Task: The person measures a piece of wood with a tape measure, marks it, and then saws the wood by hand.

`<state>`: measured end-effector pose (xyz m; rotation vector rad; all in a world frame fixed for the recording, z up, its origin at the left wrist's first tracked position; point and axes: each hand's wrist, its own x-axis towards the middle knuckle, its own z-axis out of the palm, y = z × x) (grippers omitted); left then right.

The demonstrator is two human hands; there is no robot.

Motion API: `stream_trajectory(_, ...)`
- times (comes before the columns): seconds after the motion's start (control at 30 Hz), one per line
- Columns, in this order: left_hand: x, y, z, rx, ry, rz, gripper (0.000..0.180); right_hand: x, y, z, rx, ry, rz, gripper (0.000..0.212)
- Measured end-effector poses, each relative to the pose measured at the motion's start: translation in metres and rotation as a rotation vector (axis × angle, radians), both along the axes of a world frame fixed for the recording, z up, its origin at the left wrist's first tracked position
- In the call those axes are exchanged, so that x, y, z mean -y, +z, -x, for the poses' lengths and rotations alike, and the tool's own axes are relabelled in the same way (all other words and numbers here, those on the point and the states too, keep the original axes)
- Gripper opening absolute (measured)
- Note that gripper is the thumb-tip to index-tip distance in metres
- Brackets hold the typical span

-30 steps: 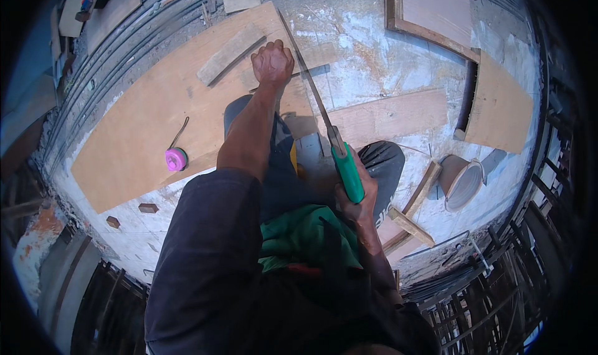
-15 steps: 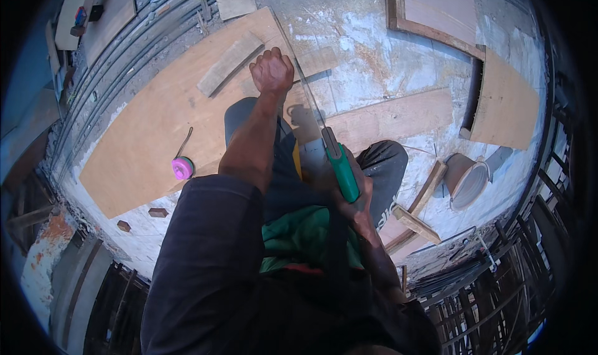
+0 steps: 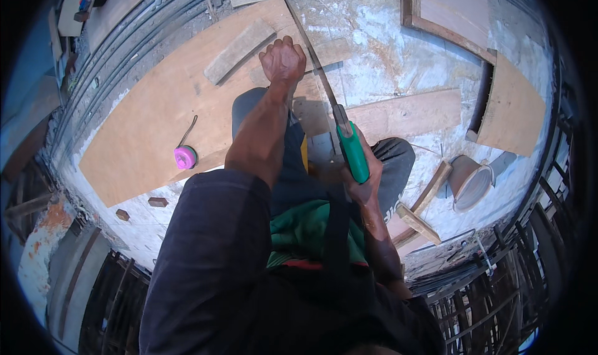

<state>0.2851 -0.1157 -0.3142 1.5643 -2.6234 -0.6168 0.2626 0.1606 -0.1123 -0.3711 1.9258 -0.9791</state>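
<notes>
Directly below you, at the centre of the view, your left hand (image 3: 283,60) is closed into a fist and presses down on a large plywood sheet (image 3: 162,124), which lies on the rough concrete floor (image 3: 386,50) and runs from about 8 o'clock up toward 12. The fist sits just beside the cut line, seemingly to pin the sheet so it does not shift or chatter under the blade.

Your right hand (image 3: 367,177), a little toward 4 o'clock of centre, is wrapped tight around the green handle of a handsaw (image 3: 350,149). Its thin blade (image 3: 311,53) angles away from you toward 12 o'clock, along the sheet's right edge, passing close beside the left fist. Your knees flank the cut, so your weight appears to hold the work steady.

At 9 o'clock, a pink tape measure (image 3: 185,157) rests on the plywood, its tape pulled out a short way. A narrow wood offcut (image 3: 238,50) lies on the sheet at 11 o'clock. At 3 o'clock, a bucket (image 3: 468,180) lies tipped on the floor, near a wooden mallet-like tool (image 3: 418,221). Another plank (image 3: 405,112) lies at 2 o'clock.
</notes>
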Motion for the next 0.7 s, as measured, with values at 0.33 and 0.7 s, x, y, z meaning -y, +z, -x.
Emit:
stream_trajectory(0.33,-0.003,0.005,0.0,-0.051,-0.024,0.014,0.023,-0.007,0.021,0.009,-0.123,0.05,0.172,0.073)
stream_trajectory(0.7,-0.001,0.004,-0.006,-0.018,-0.004,0.046,0.017,-0.07,0.048,-0.011,-0.151,0.11,0.119,0.076)
